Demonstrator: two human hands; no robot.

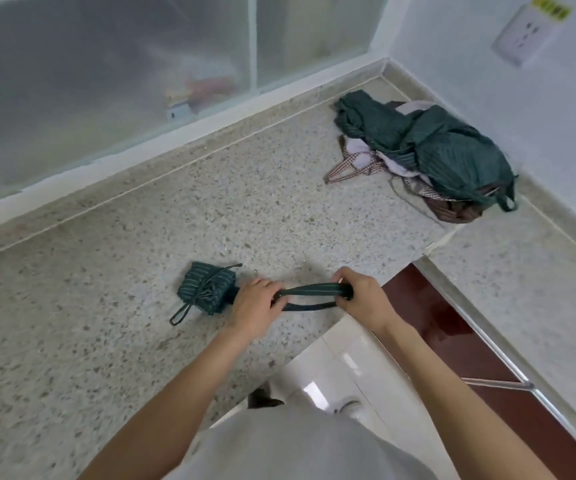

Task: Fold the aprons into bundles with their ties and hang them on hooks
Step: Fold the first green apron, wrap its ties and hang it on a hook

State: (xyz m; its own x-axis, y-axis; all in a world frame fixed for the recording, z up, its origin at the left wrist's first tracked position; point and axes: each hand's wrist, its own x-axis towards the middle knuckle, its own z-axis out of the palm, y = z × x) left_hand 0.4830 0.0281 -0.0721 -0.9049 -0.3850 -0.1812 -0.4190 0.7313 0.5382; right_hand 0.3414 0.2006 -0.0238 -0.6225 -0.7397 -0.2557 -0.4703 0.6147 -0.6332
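Lower centre of the frame: the left hand (255,303) and right hand (362,292) are both pinching the soft strap (314,292), pulling it taut from the light, tied bundle (207,289) lying on the counter (245,202); the strap looks best for lifting.

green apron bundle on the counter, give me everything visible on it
The green apron bundle is dark green cloth with thin pale stripes, folded into a compact squarish packet and bound by its thin tie, loose ends trailing out. It lies on the speckled stone counter. Its wide strap loop stretches rightward, gripped by the left hand beside the bundle and the right hand.
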